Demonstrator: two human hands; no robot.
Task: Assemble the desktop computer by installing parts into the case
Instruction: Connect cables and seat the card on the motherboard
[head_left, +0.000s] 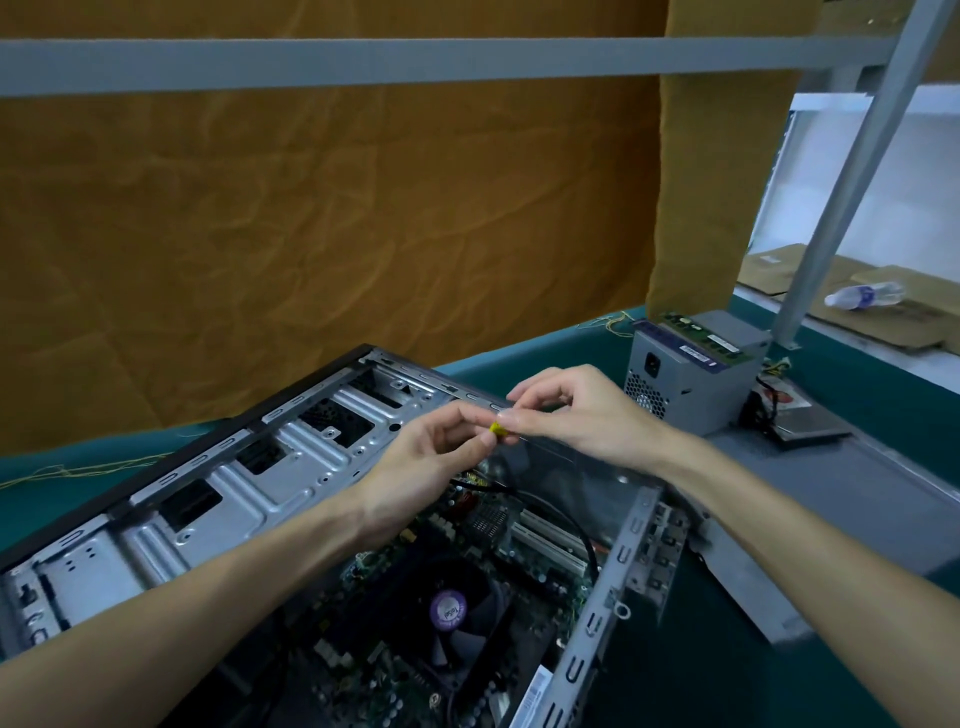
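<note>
While the open grey metal computer case (218, 499) lay on its side across the green-covered bench (857, 415), both hands met above its far rim, working one small yellow plastic connector (497, 428) between them. The left hand (426, 457) pinched the connector with thumb and forefinger, and the right hand (576, 410) pinched it from the other side, fingertips of the two hands almost touching. A black cable (566, 519) ran below the hands and down over the green motherboard (467, 597), though whether it ended at the connector could not be told. The black cooling fan with a purple round label (449, 610) already sat on the board, so the board and cooler looked installed, and the step in hand seemed to be preparing a small plug for its socket. The grey box-shaped power supply (691, 374) stood outside the case to the right, with a green memory stick (701, 335) resting on top, both apparently yet to go in. The next move would likely call for turning the connector the right way round and lowering it to its matching header without bending pins.
</note>
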